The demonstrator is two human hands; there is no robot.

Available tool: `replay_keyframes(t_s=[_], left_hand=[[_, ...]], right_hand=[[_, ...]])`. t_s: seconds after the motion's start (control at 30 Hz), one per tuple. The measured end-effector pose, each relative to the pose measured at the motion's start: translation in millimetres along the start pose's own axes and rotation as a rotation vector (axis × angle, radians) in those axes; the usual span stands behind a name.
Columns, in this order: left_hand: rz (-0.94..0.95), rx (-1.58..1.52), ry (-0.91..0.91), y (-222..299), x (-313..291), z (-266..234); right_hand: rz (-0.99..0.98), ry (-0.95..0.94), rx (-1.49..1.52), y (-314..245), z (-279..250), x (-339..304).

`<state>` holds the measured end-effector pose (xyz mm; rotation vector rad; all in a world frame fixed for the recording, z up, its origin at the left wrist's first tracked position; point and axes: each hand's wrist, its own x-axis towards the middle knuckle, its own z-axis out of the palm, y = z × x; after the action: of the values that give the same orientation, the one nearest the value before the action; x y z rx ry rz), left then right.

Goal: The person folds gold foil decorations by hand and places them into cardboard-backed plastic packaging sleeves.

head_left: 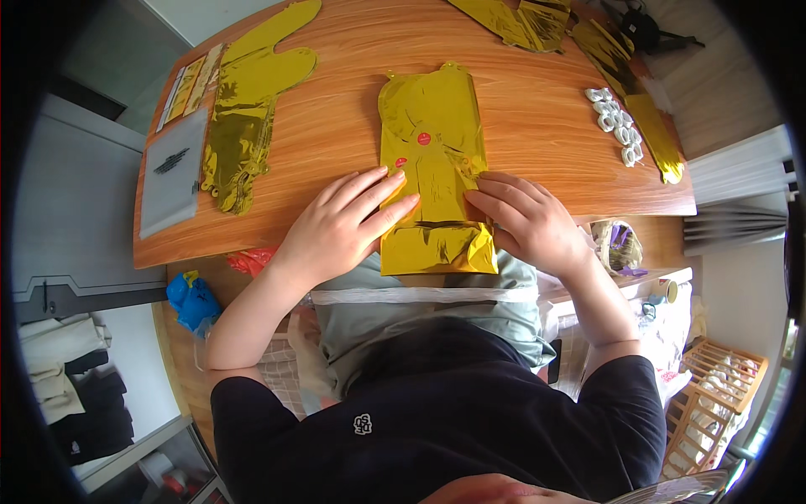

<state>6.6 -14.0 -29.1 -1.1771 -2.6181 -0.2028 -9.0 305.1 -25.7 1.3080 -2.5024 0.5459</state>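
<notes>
A flat, folded gold foil balloon (432, 109) lies in the middle of the wooden table, its near end hanging past the front edge. Two small round red stickers show on it. My left hand (340, 220) rests on its left side, fingers stretched over the foil. On the right side lies my right hand (522, 214), fingers flat and slightly apart on the foil's edge. Neither hand is closed around anything.
More flat gold foil (243, 126) lies at the table's left, beside a clear plastic sleeve (174, 172). Several white ribbon or string coils (617, 126) sit at the right, near a gold foil strip (651, 134). Further gold foil (525, 23) lies along the far edge.
</notes>
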Motion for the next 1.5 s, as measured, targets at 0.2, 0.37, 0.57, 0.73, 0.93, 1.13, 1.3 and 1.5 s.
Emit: replay_keyframes(t_s=[0.2, 0.37, 0.57, 0.73, 0.93, 1.13, 1.3, 1.5], left_hand=[[0.009, 0.027, 0.027, 2, -2, -1], [0.019, 0.036, 0.041, 1, -3, -2], [-0.033, -0.088, 0.009, -1, -4, -3], [-0.08, -0.179, -0.035, 0, -1, -10], [-0.093, -0.227, 0.016, -2, 0, -8], [-0.176, -0.335, 0.131, -4, 7, -2], [-0.482, -0.623, 0.108, -1, 16, -2], [-0.616, -0.904, 0.359, 0, 21, 18]], right_hand=[[0.044, 0.017, -0.014, -3, 1, -3], [-0.071, -0.006, -0.093, 1, 0, 2], [-0.084, 0.051, -0.097, 0, 4, 3], [-0.055, 0.089, -0.07, -4, 4, 8], [-0.044, 0.091, -0.016, 2, 6, 6], [0.187, 0.053, 0.16, 0, 2, 9], [0.489, 0.146, 0.549, -3, 6, 18], [0.729, 0.086, 0.586, -4, -4, 34]])
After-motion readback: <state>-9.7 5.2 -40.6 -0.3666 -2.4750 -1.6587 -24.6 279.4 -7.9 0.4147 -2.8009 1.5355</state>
